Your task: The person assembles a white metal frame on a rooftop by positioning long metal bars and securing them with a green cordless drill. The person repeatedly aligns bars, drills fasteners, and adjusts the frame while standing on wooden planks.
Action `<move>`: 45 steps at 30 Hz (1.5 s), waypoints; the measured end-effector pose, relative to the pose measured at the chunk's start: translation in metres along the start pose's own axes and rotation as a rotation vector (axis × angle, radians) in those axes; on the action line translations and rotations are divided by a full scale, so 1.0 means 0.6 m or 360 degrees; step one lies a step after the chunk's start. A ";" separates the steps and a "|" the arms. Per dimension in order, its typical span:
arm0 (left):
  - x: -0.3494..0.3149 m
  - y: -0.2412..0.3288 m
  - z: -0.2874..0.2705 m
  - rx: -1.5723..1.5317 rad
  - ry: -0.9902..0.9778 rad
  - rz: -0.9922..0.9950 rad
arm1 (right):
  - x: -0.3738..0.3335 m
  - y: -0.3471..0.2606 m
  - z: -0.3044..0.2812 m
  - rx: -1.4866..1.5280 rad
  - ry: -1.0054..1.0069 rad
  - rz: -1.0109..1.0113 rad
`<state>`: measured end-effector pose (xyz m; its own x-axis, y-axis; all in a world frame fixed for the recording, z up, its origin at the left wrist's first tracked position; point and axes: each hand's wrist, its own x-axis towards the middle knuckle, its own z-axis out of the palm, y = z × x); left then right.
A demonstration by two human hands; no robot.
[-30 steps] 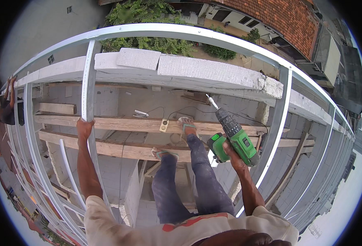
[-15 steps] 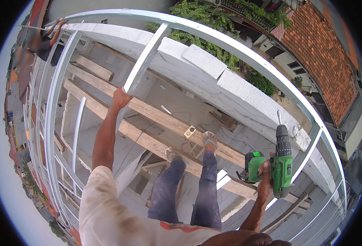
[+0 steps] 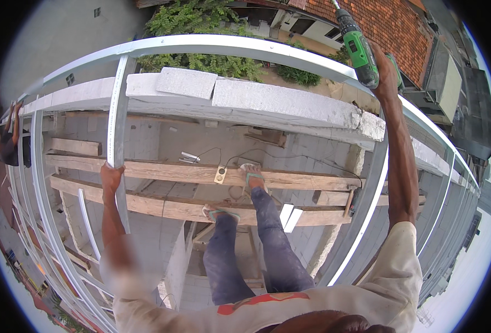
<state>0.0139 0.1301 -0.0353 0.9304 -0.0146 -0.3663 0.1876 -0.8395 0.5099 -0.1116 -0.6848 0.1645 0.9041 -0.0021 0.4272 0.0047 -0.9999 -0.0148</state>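
Note:
My left hand (image 3: 112, 176) is closed around a silver metal rafter (image 3: 120, 105) that joins the long metal rail (image 3: 201, 44) in front of me. At the upper right, my right hand (image 3: 385, 69) grips a green cordless drill (image 3: 359, 53), its arm stretched far forward. The drill's chuck and bit tilt up and to the left, past the rail; the bit's tip is cut off by the frame's edge. From this angle I cannot tell whether the drill touches the rail.
I stand in sandals on two wooden beams (image 3: 290, 178) high above a floor. A socket box (image 3: 220, 174) with cables rests beside my foot. White blocks (image 3: 290, 102) top the wall ahead. Another person (image 3: 13, 141) is at the far left. More metal rafters (image 3: 48, 183) stand either side.
My right hand has carried the drill from low on the right up and forward past the rail. My head has turned right, and my left foot has shifted; my left hand still holds the rafter.

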 end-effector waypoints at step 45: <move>-0.035 0.016 -0.033 0.0246 0.0119 -0.0225 | 0.042 0.016 0.176 0.0169 -0.0602 -0.0328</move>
<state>0.0022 0.1330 -0.0071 0.9201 0.1449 -0.3640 0.2728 -0.9038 0.3298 -0.0436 -0.6929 0.0794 0.9724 0.2226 0.0702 0.2271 -0.9717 -0.0652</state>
